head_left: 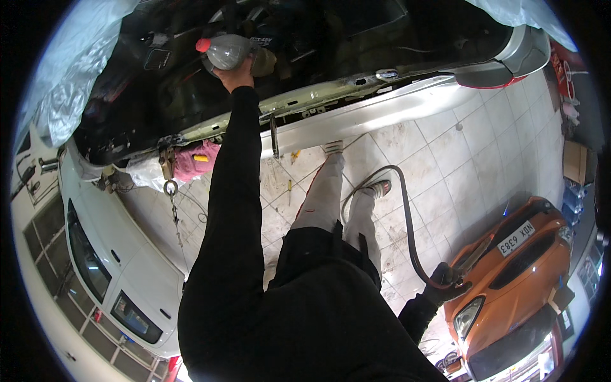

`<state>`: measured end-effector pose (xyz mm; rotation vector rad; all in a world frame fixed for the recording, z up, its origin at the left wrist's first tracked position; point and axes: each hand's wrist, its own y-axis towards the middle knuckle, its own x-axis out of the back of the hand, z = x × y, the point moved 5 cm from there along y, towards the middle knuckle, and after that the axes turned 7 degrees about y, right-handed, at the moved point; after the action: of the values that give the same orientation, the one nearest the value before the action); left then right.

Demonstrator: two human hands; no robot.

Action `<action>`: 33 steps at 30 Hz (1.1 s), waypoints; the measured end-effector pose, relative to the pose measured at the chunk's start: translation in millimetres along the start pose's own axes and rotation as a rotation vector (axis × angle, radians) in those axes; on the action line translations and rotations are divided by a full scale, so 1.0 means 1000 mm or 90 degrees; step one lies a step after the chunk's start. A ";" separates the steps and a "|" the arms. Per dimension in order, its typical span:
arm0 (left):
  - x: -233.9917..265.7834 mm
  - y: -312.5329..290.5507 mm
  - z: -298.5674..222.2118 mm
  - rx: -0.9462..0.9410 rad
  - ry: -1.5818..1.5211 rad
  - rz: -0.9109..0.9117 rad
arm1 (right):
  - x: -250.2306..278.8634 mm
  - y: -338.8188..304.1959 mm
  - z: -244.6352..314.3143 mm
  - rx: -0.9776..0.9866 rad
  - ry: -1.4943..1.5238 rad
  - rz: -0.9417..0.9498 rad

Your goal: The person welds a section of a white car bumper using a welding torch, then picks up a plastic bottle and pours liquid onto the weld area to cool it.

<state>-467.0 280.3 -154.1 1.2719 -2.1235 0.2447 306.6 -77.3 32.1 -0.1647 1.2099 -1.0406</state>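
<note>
My left hand point(234, 75) is stretched out over the silver car's open front bay and grips a clear plastic bottle point(230, 52) with a red cap, lying on its side above the dark engine space. My right hand point(445, 284), in a dark glove, hangs at my side and is closed around a black hose point(405, 210) with a metal nozzle end. The hose loops across the tiled floor behind my shoes. My legs in light trousers stand close to the silver car's front crossmember point(356, 95).
A silver car body point(407, 105) stripped at the front runs across the top. A white car point(121, 267) stands at the left, an orange car point(515, 280) at the lower right. A pink rag point(194, 159), a chain with a hook point(170, 191) and screwdrivers lie about the tiles. Cardboard boxes point(576, 162) sit at the right.
</note>
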 end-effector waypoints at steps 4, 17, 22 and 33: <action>-0.015 -0.023 0.009 0.034 -0.135 0.024 | -0.006 -0.008 -0.013 -0.020 -0.011 0.058; -0.003 0.006 0.061 0.061 0.124 0.061 | -0.030 -0.018 -0.049 -0.035 -0.026 0.064; -0.012 0.032 0.087 0.066 0.226 0.104 | -0.014 -0.010 -0.042 -0.057 -0.041 0.078; 0.089 -0.093 -0.022 -0.046 0.032 0.113 | -0.019 -0.022 -0.046 -0.094 -0.091 0.128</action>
<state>-407.8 178.6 -97.8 1.0263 -2.1834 0.2700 256.2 -57.4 39.7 -0.2238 1.1474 -0.7523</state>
